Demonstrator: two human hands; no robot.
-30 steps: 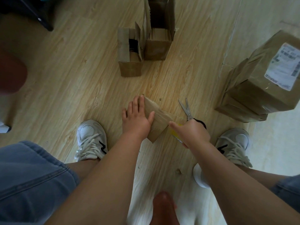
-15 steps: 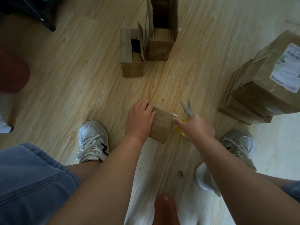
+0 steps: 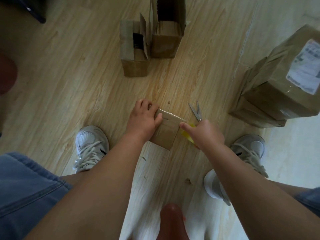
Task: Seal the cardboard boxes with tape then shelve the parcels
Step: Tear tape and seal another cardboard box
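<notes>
The small box (image 3: 165,130) lies on the floor between the feet, clamped by the left hand (image 3: 144,118). The tape roll (image 3: 187,134), grasped by the right hand (image 3: 204,133), sits just right of the box, so the strip is run across the top toward the left hand.

Both forearms are bare, with no sleeves, watch or rings visible. Legwear: blue denim shorts (image 3: 29,187) with a stitched seam. Footwear: pale grey mesh sneakers (image 3: 90,146) with off-white laces, a black side marking and white soles.
</notes>
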